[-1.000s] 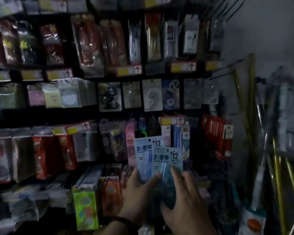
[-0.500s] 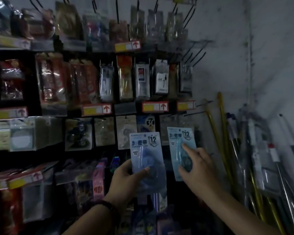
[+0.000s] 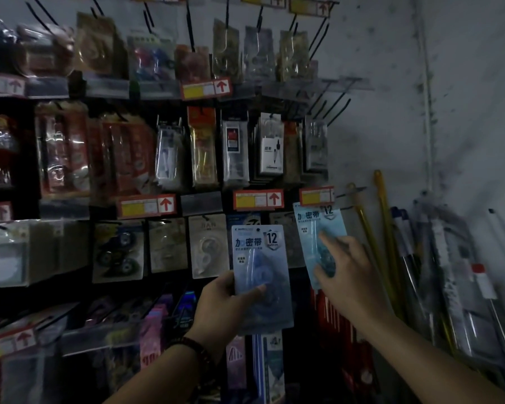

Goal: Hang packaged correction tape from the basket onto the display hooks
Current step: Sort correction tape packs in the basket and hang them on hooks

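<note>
My left hand (image 3: pixel 222 310) grips a blue correction tape pack (image 3: pixel 260 269) by its lower left edge, thumb across the front, and holds it upright before the display. My right hand (image 3: pixel 347 275) pinches a second, paler blue correction tape pack (image 3: pixel 312 228) and holds it up and tilted, its top just under the red-and-yellow price tag (image 3: pixel 317 196) at the right end of the rack. Bare black display hooks (image 3: pixel 336 104) stick out above that spot. The basket is out of view.
Rows of hanging stationery packs (image 3: pixel 233 147) fill the dark rack, with red arrow price tags (image 3: pixel 258 199) under each row. Yellow and grey poles (image 3: pixel 387 228) lean in the corner at the right against a grey wall (image 3: pixel 464 83).
My right hand has carried its pack up and to the right, away from the left one, toward the rack's right end. The view has tilted upward, showing higher rows.
</note>
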Motion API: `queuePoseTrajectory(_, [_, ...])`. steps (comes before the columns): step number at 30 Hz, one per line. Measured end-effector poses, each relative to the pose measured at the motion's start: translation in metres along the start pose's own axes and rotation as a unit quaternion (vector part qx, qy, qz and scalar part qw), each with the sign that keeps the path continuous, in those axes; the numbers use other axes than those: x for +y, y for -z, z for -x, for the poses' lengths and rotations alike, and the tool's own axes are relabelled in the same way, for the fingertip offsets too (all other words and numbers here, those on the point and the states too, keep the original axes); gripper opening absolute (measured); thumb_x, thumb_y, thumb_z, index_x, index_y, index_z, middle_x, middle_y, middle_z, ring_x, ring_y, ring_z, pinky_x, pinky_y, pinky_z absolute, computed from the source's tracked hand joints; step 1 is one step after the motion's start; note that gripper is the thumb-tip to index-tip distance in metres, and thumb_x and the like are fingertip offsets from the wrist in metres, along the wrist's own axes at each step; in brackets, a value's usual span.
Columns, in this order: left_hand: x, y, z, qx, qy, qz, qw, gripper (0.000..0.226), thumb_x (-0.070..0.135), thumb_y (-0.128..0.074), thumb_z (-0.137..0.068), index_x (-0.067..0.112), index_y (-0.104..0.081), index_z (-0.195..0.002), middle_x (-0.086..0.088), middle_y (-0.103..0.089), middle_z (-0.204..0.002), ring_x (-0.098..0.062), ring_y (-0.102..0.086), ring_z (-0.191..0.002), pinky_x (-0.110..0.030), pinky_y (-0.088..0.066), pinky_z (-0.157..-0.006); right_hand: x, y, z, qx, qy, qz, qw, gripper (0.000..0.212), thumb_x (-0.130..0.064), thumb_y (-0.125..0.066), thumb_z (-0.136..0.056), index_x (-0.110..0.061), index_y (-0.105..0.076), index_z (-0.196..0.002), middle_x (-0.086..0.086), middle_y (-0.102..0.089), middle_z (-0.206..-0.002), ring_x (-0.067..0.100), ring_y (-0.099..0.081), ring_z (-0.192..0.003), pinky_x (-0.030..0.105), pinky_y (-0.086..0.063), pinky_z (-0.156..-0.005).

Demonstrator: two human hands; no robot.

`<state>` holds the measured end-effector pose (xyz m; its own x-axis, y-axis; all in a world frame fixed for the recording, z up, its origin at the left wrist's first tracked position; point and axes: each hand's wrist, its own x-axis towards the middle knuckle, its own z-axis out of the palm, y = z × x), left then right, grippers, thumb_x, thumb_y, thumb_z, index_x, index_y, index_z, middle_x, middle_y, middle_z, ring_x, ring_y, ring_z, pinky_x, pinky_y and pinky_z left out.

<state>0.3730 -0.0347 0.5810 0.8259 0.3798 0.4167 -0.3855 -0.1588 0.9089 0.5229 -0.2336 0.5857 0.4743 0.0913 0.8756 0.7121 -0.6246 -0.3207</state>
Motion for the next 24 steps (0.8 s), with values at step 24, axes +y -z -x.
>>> queuePoseTrajectory(24, [0.005, 0.004, -0.007, 0.015, -0.011, -0.024, 1.000, 0.028, 0.018, -0.083, -0.089, 0.016, -0.077, -0.117, -0.005, -0.083, -0.105, -0.025, -0.081, -0.095, -0.050, -0.066, -0.089, -0.006, -0.034, -0.042, -0.073, -0.041, 0.067, 0.994, 0.071, -0.039, -0.077, -0.086, -0.037, -0.043, -0.148, 0.006, -0.045, -0.139, 0.025, -0.054, -0.120, 0.044, -0.059, -0.090])
